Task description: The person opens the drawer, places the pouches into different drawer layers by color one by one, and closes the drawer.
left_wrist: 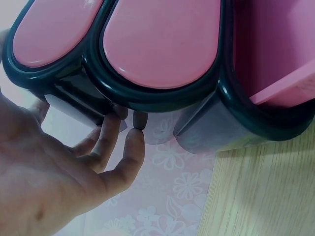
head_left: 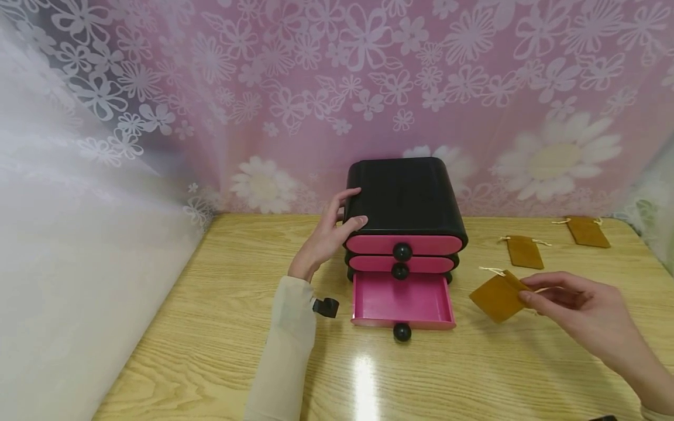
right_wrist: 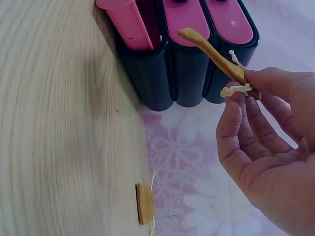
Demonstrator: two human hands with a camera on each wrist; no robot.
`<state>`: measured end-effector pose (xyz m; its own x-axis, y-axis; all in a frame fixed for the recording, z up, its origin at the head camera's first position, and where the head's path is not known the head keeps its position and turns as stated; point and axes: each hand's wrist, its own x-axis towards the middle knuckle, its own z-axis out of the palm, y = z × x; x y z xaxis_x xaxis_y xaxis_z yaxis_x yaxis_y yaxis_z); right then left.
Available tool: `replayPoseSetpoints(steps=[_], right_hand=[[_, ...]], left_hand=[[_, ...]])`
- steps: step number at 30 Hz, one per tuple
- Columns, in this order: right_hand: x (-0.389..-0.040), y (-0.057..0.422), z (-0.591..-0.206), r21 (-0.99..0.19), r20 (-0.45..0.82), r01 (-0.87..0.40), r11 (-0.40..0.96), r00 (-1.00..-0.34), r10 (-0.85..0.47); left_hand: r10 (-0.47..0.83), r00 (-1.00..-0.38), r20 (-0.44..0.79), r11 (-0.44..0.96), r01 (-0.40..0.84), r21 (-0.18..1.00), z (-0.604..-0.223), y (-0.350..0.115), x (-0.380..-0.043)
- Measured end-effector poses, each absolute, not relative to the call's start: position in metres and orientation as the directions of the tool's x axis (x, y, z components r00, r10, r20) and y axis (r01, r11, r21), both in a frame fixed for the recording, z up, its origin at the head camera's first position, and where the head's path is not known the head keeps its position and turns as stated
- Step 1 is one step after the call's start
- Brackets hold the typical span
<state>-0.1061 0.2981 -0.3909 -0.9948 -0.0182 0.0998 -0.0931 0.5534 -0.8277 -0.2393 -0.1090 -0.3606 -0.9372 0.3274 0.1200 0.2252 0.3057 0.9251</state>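
A black mini drawer cabinet [head_left: 402, 193] with pink drawer fronts stands at the middle back of the table. Its lowest drawer [head_left: 402, 298] is pulled out, and its pink inside shows nothing in it. My left hand [head_left: 330, 237] rests on the cabinet's upper left edge, thumb and a fingertip on top. In the left wrist view, bent fingers [left_wrist: 129, 157] touch the black side. Right of the drawer, my right hand [head_left: 584, 310] pinches a brown drawstring pouch [head_left: 497, 297] between thumb and fingers, above the table. The right wrist view shows that pouch [right_wrist: 214, 55] edge-on, its pale cord near the fingertips.
Two more brown pouches lie flat on the wooden table [head_left: 210, 351] at the right: one pouch [head_left: 525, 252] nearer the cabinet, another pouch [head_left: 588, 232] by the back right corner. A pink flowered curtain [head_left: 295, 105] hangs behind. Round black knobs [head_left: 402, 332] stick out from the drawers.
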Motion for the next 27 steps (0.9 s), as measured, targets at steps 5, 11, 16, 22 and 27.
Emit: replayPoseSetpoints(steps=[5,11,16,22,27], right_hand=[[-0.107,0.294,-0.391,-0.831,0.089,-0.094,0.548,-0.995,-0.036],[-0.109,0.291,-0.393,-0.82,0.083,-0.086,0.565,-0.996,-0.032],[-0.11,0.288,-0.394,-0.83,0.084,-0.088,0.55,-0.996,-0.034],[-0.111,0.282,-0.394,-0.833,0.085,-0.092,0.545,-0.996,-0.038],[-0.111,0.278,-0.393,-0.839,0.084,-0.096,0.535,-0.995,-0.047]], left_hand=[[0.331,-0.936,0.124,0.302,0.23,0.925,-0.36,-0.109,-0.239],[0.328,-0.936,0.13,0.3,0.234,0.925,-0.362,-0.109,-0.24],[0.327,-0.935,0.137,0.297,0.239,0.925,-0.363,-0.109,-0.241],[0.331,-0.933,0.141,0.287,0.242,0.927,-0.364,-0.109,-0.242],[0.331,-0.933,0.139,0.287,0.24,0.927,-0.364,-0.11,-0.242]])
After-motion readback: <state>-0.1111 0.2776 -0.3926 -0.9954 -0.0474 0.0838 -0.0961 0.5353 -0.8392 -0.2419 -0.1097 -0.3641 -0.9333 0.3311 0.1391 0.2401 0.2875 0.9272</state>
